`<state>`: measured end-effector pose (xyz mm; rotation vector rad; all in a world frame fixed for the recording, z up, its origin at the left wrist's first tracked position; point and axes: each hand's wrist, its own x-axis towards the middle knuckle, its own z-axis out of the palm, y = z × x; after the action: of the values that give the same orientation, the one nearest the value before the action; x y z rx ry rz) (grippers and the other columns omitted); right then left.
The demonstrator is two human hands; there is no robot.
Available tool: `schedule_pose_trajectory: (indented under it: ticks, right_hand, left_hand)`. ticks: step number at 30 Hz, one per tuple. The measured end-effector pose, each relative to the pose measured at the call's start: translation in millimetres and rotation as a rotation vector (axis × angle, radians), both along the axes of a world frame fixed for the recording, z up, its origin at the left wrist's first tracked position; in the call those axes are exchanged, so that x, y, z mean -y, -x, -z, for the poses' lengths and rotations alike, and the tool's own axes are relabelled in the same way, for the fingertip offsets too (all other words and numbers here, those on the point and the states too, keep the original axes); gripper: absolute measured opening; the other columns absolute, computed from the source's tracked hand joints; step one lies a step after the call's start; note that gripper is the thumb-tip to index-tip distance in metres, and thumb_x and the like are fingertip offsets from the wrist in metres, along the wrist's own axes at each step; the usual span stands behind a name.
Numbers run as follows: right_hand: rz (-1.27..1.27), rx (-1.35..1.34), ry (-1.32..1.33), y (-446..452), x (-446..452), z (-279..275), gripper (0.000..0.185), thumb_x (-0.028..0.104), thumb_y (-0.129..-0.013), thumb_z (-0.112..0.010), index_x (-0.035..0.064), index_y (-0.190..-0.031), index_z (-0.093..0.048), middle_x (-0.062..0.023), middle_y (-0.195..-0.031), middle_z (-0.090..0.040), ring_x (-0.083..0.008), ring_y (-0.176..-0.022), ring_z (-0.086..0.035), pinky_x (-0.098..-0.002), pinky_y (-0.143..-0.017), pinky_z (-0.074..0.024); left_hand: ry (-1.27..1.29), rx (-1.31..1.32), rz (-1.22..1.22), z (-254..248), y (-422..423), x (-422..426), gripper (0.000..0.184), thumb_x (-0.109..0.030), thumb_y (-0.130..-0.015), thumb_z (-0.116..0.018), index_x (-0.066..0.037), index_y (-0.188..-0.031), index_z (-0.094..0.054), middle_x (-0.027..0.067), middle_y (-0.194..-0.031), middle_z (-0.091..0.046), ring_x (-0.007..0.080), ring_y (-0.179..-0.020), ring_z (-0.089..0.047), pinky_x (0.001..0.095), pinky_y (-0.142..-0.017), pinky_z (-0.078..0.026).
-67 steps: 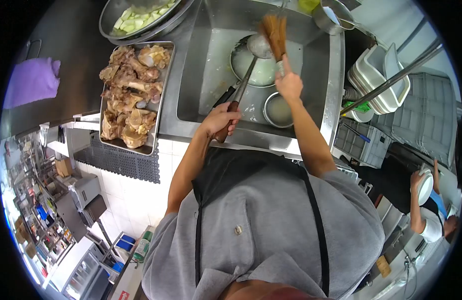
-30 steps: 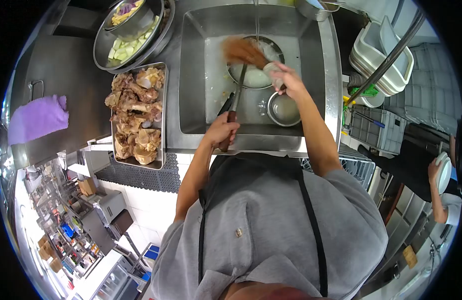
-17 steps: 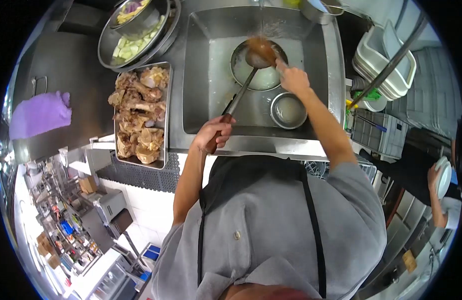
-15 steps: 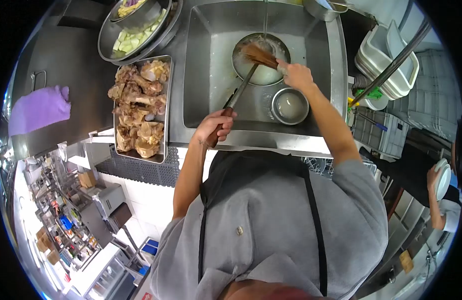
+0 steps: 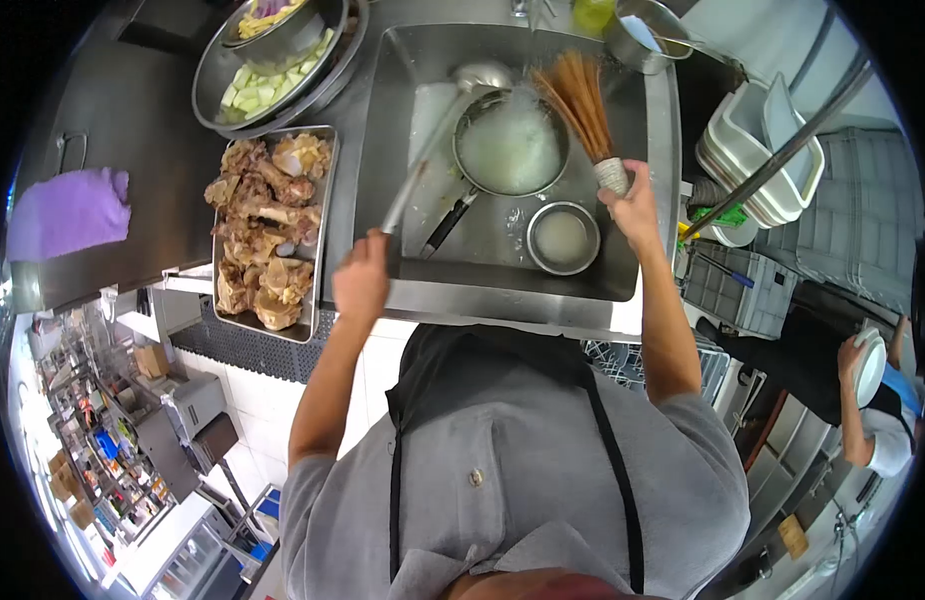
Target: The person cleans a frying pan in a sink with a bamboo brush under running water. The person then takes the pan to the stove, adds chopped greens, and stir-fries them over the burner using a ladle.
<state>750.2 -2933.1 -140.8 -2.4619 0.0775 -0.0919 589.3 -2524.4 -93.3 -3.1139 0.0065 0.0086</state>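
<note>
My left hand [image 5: 363, 277] is closed around the handle of a long metal ladle [image 5: 415, 178], whose bowl rests toward the far side of the sink [image 5: 503, 285]. In my right hand [image 5: 635, 205] is a bamboo brush [image 5: 583, 100] with a pale wrapped grip, its bristles pointing away from me, to the right of a pan. That pan [image 5: 513, 145] sits in the sink holding foamy, cloudy water, its black handle angled toward me. Nearer to me, a small metal bowl [image 5: 564, 239] of cloudy water stands on the sink floor.
Left of the sink lies a tray of large meaty bones [image 5: 268, 235]. Behind it are bowls of cut vegetables [image 5: 258, 92]. A metal pot [image 5: 643, 45] stands at the back right corner, with stacked white tubs [image 5: 748, 150] beyond. At right, another person holds white plates [image 5: 869, 370].
The brush has come out of the pan and moved right, bristles up. My left hand has shifted left with the ladle, whose bowl now shows beyond the pan. The pan's black handle is now uncovered.
</note>
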Motion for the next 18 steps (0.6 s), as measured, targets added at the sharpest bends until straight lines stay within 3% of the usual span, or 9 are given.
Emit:
schedule_pose_trajectory:
  ticks: [2, 3, 5, 6, 9, 11, 14, 15, 18]
  right_hand:
    - [0.048, -0.510, -0.849, 2, 18, -26, 0.080, 0.006, -0.078, -0.068, 0.0041, -0.148, -0.029, -0.0189, -0.091, -0.066, -0.0276, -0.067, -0.065, -0.0381, -0.059, -0.0521]
    - [0.045, -0.497, -0.850, 5, 18, -40, 0.080, 0.006, -0.078, -0.068, 0.0041, -0.148, -0.029, -0.0189, -0.091, -0.066, -0.0276, -0.067, -0.065, -0.0381, -0.059, -0.0521]
    - [0.176, -0.426, -0.954, 16, 7, -69, 0.073, 0.002, -0.075, -0.068, 0.0032, -0.140, -0.037, -0.0156, -0.085, -0.062, -0.0190, -0.062, -0.059, -0.0326, -0.056, -0.0498]
    - [0.194, -0.351, -1.005, 19, 2, -77, 0.063, -0.002, -0.072, -0.064, 0.0020, -0.131, -0.041, -0.0167, -0.085, -0.063, -0.0209, -0.061, -0.059, -0.0340, -0.055, -0.0509]
    - [0.058, -0.493, -1.017, 12, 17, -83, 0.059, -0.005, -0.069, -0.059, 0.0016, -0.126, -0.043, -0.0155, -0.083, -0.062, -0.0208, -0.060, -0.060, -0.0343, -0.054, -0.0510]
    - [0.095, -0.395, -0.983, 1, 20, -85, 0.054, -0.004, -0.071, -0.056, 0.0021, -0.123, -0.045, -0.0134, -0.082, -0.060, -0.0199, -0.061, -0.061, -0.0313, -0.050, -0.0506]
    - [0.074, -0.208, -0.928, -2, -12, -103, 0.064, -0.001, -0.076, -0.060, 0.0034, -0.137, -0.041, -0.0144, -0.088, -0.062, -0.0176, -0.062, -0.060, -0.0294, -0.049, -0.0510]
    - [0.111, 0.052, -0.829, -1, -32, -116, 0.076, 0.000, -0.074, -0.065, 0.0066, -0.144, -0.035, -0.0123, -0.094, -0.064, -0.0181, -0.067, -0.062, -0.0304, -0.050, -0.0522]
    - [0.088, 0.182, -0.536, -8, -49, -71, 0.101, 0.005, -0.075, -0.073, 0.0240, -0.158, -0.017, -0.0110, -0.106, -0.068, -0.0230, -0.075, -0.066, -0.0337, -0.056, -0.0566]
  left_hand:
    - [-0.019, 0.100, -0.021, 2, -1, -19, 0.038, -0.002, -0.085, -0.057, -0.007, -0.122, -0.051, 0.0107, -0.089, -0.059, 0.0322, -0.069, -0.066, 0.0419, -0.058, -0.056]
    - [-0.020, 0.115, -0.067, -1, -2, -22, 0.039, -0.001, -0.084, -0.058, -0.008, -0.122, -0.051, 0.0112, -0.090, -0.059, 0.0329, -0.068, -0.066, 0.0427, -0.057, -0.056]
    - [-0.012, 0.151, -0.108, -3, -7, -30, 0.040, -0.002, -0.084, -0.058, -0.009, -0.122, -0.051, 0.0119, -0.092, -0.058, 0.0342, -0.069, -0.066, 0.0445, -0.057, -0.056]
    - [0.002, 0.174, -0.147, -2, -10, -33, 0.040, -0.003, -0.083, -0.059, -0.010, -0.122, -0.051, 0.0126, -0.093, -0.058, 0.0355, -0.070, -0.066, 0.0463, -0.056, -0.056]
    - [0.067, 0.129, -0.169, 1, -13, -36, 0.040, -0.003, -0.081, -0.062, -0.012, -0.120, -0.052, 0.0135, -0.097, -0.058, 0.0392, -0.073, -0.065, 0.0489, -0.060, -0.055]
    - [0.067, 0.078, -0.167, -1, -12, -29, 0.042, -0.003, -0.081, -0.062, -0.014, -0.119, -0.051, 0.0139, -0.098, -0.058, 0.0405, -0.074, -0.065, 0.0504, -0.061, -0.055]
    - [0.055, -0.028, -0.198, -3, -16, -18, 0.044, -0.002, -0.080, -0.063, -0.016, -0.119, -0.050, 0.0145, -0.100, -0.057, 0.0426, -0.077, -0.064, 0.0527, -0.063, -0.054]
    - [0.043, -0.083, -0.231, -3, -14, -15, 0.044, -0.001, -0.079, -0.063, -0.017, -0.119, -0.049, 0.0146, -0.101, -0.056, 0.0434, -0.079, -0.064, 0.0535, -0.064, -0.053]
    - [0.103, -0.018, -0.140, 5, -13, -9, 0.035, -0.003, -0.081, -0.061, -0.016, -0.112, -0.049, 0.0153, -0.095, -0.057, 0.0423, -0.073, -0.065, 0.0543, -0.060, -0.053]
